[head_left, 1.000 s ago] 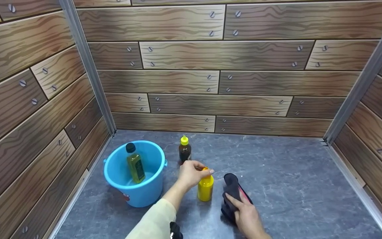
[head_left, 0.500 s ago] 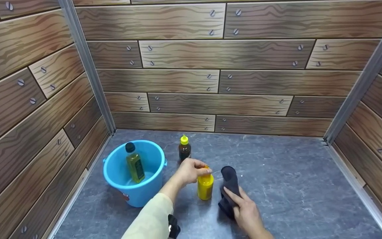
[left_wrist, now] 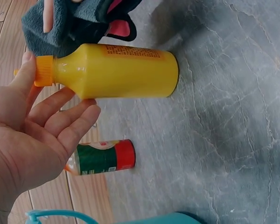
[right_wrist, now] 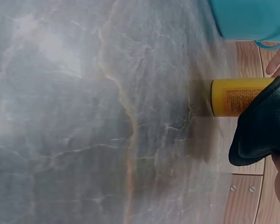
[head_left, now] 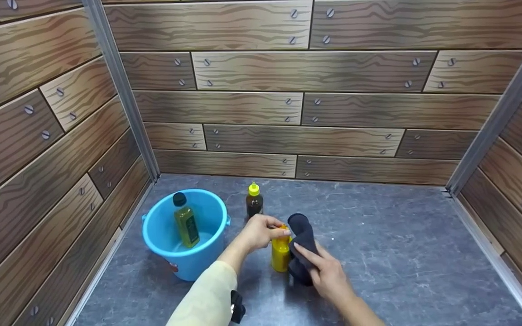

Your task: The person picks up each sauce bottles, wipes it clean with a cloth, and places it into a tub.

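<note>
A yellow squeeze bottle (head_left: pixel 280 258) with an orange cap (left_wrist: pixel 44 71) stands upright on the grey surface. My left hand (head_left: pixel 258 233) pinches that cap between thumb and fingertips, the other fingers spread beside the bottle's neck. From the right, my right hand (head_left: pixel 330 274) grips a folded dark grey fuzzy cloth (head_left: pixel 302 237), right at the bottle's side. Pink patches show on the cloth in the left wrist view. In the right wrist view the cloth (right_wrist: pixel 263 123) covers the bottle's upper part. Behind my left hand stands a dark brown bottle (head_left: pixel 254 203) with a yellow nozzle cap.
A blue bucket (head_left: pixel 218 244) stands to the left, with a greenish oil bottle (head_left: pixel 187 225) leaning inside it. Wood-patterned panels (head_left: pixel 261 108) wall in the back and both sides of the marbled grey surface (head_left: pixel 401 244).
My right hand has carried the cloth leftward, from apart from the yellow bottle to right against its side. My left hand stays at the cap.
</note>
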`<state>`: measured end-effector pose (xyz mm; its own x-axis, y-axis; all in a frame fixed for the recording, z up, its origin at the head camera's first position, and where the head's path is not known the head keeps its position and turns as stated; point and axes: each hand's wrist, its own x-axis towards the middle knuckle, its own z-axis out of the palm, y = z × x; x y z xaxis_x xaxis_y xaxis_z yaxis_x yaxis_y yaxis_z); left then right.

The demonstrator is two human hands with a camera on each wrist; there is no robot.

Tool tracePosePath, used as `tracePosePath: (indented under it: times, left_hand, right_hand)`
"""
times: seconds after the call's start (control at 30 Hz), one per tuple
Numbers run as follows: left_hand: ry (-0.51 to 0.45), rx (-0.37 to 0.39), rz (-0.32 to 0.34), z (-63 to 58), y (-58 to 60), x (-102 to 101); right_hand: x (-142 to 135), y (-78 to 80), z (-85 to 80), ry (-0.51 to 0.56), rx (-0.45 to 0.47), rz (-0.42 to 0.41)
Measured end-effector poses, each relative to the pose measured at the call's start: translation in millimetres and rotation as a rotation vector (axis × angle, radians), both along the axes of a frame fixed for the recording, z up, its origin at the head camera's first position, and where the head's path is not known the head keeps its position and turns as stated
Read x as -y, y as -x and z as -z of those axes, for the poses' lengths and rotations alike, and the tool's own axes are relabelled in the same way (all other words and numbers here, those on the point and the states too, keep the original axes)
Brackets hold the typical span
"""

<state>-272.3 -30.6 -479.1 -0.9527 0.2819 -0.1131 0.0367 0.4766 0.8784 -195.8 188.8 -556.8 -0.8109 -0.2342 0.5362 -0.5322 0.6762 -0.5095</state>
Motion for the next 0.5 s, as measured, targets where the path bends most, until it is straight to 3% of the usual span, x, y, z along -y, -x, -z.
tracePosePath:
  times: [0.3, 0.5]
  left_hand:
    - [-0.006, -0.011, -0.009, 1.5, 1.6, -1]
    - [0.012, -0.007, -0.001, -0.1, 2.6, 0]
  right_hand:
    - [7, 8.8, -3.7, -0.074, 0.081, -0.132]
    - [11, 12.8, -5.8, -0.128, 0.113, -0.152]
